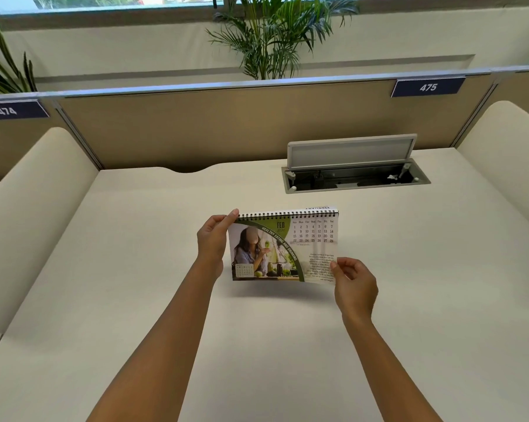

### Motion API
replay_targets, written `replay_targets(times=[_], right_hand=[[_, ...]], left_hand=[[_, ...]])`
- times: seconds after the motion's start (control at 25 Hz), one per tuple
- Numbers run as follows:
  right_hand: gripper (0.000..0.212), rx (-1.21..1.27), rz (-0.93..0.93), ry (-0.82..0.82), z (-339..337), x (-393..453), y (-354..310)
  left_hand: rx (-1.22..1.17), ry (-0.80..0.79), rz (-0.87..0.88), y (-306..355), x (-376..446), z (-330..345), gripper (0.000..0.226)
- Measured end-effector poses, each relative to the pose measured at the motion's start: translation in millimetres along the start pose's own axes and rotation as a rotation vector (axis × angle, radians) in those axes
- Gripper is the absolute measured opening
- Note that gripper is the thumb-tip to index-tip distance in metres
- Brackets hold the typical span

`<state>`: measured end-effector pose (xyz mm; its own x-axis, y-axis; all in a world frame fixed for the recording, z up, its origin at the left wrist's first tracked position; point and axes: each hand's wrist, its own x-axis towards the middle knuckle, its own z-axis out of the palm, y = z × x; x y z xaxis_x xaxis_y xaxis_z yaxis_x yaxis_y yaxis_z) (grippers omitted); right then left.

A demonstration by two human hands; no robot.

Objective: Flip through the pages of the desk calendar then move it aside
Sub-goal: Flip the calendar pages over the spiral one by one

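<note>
Left hand (212,242) raised, grip clasping desk calendar (283,246) at spiral corner; right hand (353,284) pinching February page's lower corner above counter (135,300).

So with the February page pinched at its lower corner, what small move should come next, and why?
Probably lift that corner up and over the spiral binding. The right hand pinches the lower right corner of the February page, the left hand steadies the desk calendar at its top left, and the page still faces front, so the flip looks unfinished.

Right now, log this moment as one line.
left hand: steadies desk calendar | right hand: pinches February page corner | flip: underway
</note>
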<state>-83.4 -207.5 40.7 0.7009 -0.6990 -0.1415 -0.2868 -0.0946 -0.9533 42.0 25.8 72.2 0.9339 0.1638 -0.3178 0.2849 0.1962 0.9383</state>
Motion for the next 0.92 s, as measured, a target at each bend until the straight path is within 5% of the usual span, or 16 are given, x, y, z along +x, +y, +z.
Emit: replay_targets(times=[0.24,0.44,0.72,0.92], right_hand=[[0.017,0.146,0.167,-0.135,-10.7,-0.1,-23.7],[0.023,0.246,0.317,-0.419,-24.7,-0.1,-59.0],[0.015,0.592,0.503,-0.602,-38.3,20.3,-103.1],[0.042,0.820,0.581,-0.715,-23.9,34.6,-125.8]], left_hand=[[0.007,0.016,-0.034,4.6,-1.8,1.0,0.026],[0.040,-0.053,-0.058,9.2,-9.3,0.6,0.022],[-0.177,-0.157,-0.134,15.4,-5.5,-10.5,0.062],[-0.247,-0.177,-0.164,17.0,-13.3,2.0,0.068]])
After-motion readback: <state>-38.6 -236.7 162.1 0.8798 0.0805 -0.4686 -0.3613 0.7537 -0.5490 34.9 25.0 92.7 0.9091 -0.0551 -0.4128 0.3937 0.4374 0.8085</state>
